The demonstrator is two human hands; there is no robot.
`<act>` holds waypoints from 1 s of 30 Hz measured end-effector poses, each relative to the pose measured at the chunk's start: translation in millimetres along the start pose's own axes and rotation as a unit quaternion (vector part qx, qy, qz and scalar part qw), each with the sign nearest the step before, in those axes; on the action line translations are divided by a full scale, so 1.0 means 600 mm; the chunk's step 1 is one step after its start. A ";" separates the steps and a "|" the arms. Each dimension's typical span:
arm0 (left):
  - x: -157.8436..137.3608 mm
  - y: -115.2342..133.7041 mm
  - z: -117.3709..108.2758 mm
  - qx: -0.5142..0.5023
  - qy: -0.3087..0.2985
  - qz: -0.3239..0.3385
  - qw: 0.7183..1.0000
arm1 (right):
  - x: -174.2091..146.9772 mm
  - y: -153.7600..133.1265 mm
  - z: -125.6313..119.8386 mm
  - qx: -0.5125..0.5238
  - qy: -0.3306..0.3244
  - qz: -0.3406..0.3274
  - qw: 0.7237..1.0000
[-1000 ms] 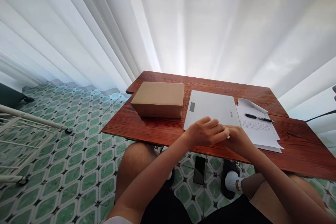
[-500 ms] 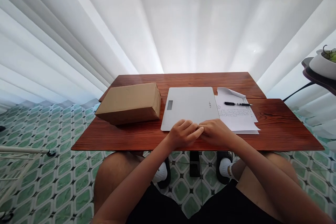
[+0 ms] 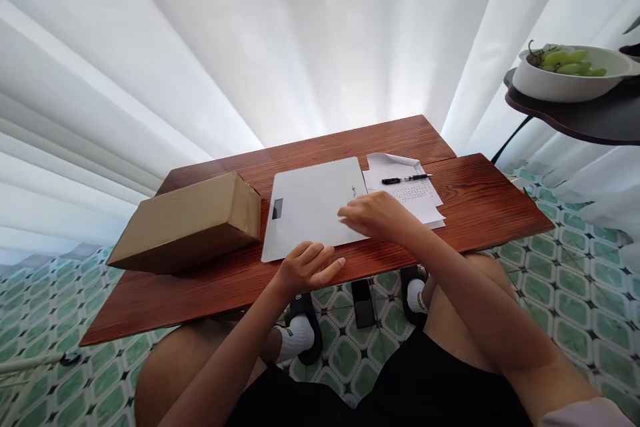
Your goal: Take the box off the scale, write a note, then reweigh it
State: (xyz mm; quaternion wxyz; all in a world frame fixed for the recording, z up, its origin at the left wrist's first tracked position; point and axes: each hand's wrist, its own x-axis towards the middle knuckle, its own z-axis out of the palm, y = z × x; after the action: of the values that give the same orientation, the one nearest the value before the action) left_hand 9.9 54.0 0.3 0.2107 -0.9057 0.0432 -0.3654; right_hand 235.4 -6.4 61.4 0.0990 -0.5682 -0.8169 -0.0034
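Observation:
My left hand (image 3: 311,265) rests at the near edge of the wooden table, fingers loosely curled and thumb held apart, with nothing in it. Over the near right part of a flat white scale (image 3: 313,203) is my right hand (image 3: 375,215), its fingers drawn together and pointing left; no object shows in them. The scale has a small dark display at its left. Just beyond my right hand, sheets of paper (image 3: 425,212) with handwriting lie on the table, partly hidden by my wrist. A black pen (image 3: 406,179) lies across the top sheet.
A closed cardboard box (image 3: 183,217) sits on the left of the wooden table (image 3: 200,297). At the right, a white bowl (image 3: 550,83) of green grapes stands on a dark stand (image 3: 595,113). A white curtain (image 3: 320,47) hangs behind. A black object (image 3: 363,303) lies on the floor.
My hands, touching each other before, are now apart. My right hand has come over the scale, and my left hand stays near the table edge. The view has turned right and tilted.

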 end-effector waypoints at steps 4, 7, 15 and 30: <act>0.006 0.000 0.000 -0.008 -0.010 0.036 0.999 | -0.018 0.067 -0.023 0.010 0.053 0.132 0.990; 0.018 0.000 0.000 -0.017 -0.020 0.069 0.997 | -0.041 0.116 -0.033 -0.010 0.056 0.212 0.976; 0.115 0.020 0.046 -0.088 0.002 0.181 0.980 | -0.089 0.201 -0.019 0.019 -0.019 0.372 0.928; 0.213 0.104 0.156 -0.160 -0.123 0.093 0.975 | -0.074 0.221 0.011 0.059 -0.134 0.462 0.874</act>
State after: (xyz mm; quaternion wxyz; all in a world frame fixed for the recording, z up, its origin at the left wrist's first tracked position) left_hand 171.7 0.6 -3.7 0.1002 -0.9576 0.1590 -0.2182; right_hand 372.6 0.1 33.2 0.0126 -0.8692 -0.4651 0.1675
